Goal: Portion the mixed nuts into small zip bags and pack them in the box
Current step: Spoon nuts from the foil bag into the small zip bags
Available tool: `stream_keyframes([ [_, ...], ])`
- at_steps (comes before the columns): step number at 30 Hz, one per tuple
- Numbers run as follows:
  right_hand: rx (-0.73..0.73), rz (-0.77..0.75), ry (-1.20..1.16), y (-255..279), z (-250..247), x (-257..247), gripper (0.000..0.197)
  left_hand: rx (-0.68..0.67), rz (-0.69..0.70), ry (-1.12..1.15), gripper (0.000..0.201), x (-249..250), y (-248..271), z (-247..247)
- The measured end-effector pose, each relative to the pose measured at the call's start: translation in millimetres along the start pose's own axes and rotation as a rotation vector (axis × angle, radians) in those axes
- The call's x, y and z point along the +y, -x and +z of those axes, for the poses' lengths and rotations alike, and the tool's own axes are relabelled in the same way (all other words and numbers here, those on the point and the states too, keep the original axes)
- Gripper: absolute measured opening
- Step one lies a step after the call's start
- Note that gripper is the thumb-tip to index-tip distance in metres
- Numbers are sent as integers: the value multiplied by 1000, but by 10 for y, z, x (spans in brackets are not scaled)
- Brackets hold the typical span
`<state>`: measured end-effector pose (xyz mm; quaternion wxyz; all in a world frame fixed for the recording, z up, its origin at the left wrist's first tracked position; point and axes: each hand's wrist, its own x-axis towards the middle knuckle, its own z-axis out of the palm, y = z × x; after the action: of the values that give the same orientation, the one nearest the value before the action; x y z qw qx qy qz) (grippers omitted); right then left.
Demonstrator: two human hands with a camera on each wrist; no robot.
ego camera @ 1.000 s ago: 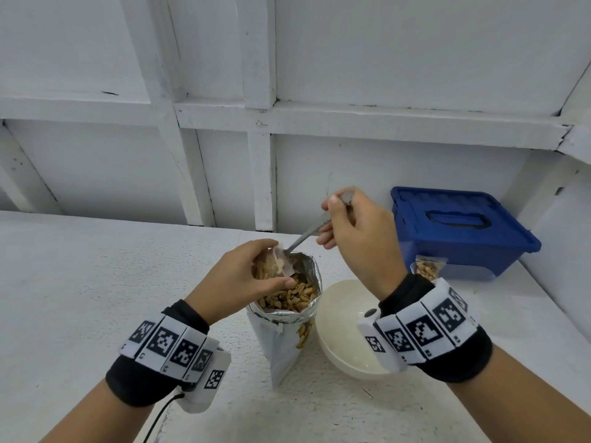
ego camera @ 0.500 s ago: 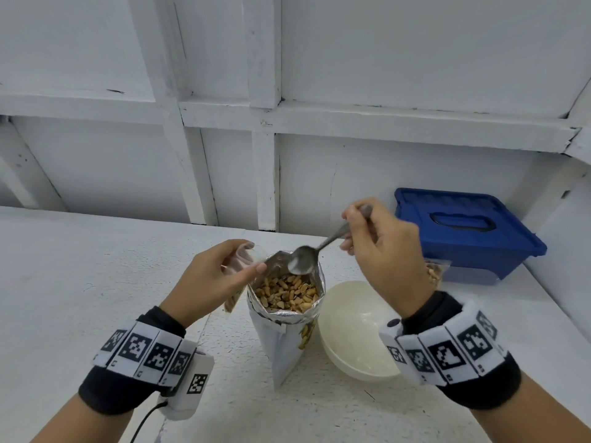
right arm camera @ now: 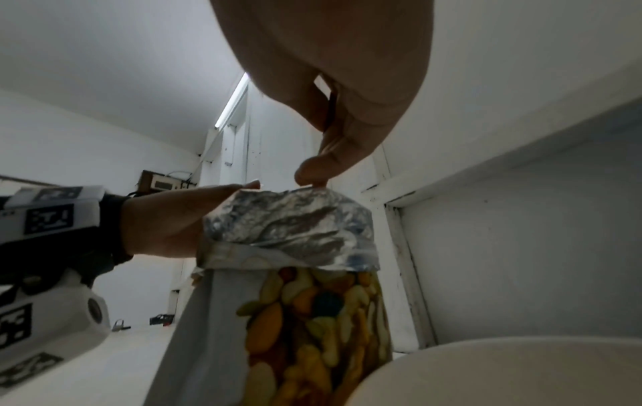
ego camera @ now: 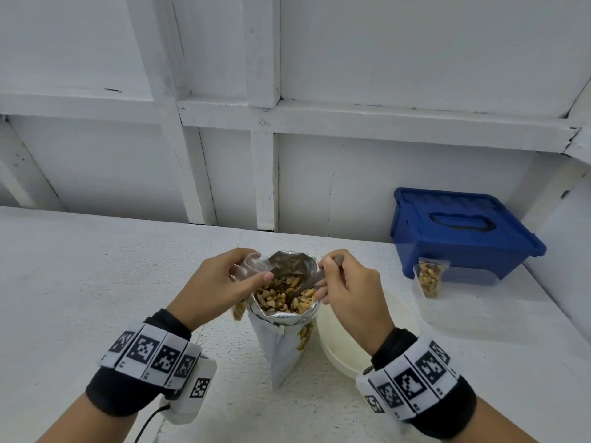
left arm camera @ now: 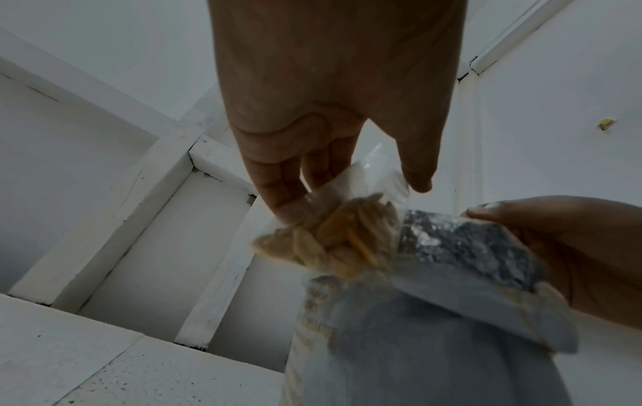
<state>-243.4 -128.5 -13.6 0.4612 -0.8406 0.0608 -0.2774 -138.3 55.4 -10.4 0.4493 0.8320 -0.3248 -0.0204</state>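
Observation:
A foil pouch of mixed nuts stands open on the table between my hands, with nuts showing at its rolled-down rim. My left hand pinches a small clear zip bag, partly filled with nuts, at the pouch's left rim. My right hand grips a metal spoon whose bowl is dipped into the nuts inside the pouch. A filled zip bag leans against the blue lidded box at the back right.
A white bowl sits right of the pouch, under my right wrist, and fills the lower right of the right wrist view. The white table ends at a white framed wall behind.
The spoon left the small bag, crossed above the pouch and has now gone down into the nuts. My left hand shifted the small bag slightly left of the pouch rim.

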Motion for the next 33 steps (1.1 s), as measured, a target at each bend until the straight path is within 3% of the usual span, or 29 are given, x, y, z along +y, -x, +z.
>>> stream_keyframes([
  [5, 65, 265, -171, -32, -37, -18, 23, -1, 4, 4, 84, -10, 4, -5],
  [13, 204, 467, -325, -154, -196, 90, 23, -73, 28, -97, 84, 45, -23, -149],
  [18, 266, 473, -367, -217, -372, 49, 21, -180, 94, -247, 81, 129, -51, -221],
  [23, 320, 419, -387, -313, -540, -13, 20, -253, 132, -311, 103, 270, -93, -239],
  [27, 311, 386, -410, -380, -610, -104, 20, -262, 153, -343, 107, 313, -176, -181],
  [33, 241, 349, -401, -401, -534, -191, 21, -257, 163, -327, 92, 373, -241, -89],
])
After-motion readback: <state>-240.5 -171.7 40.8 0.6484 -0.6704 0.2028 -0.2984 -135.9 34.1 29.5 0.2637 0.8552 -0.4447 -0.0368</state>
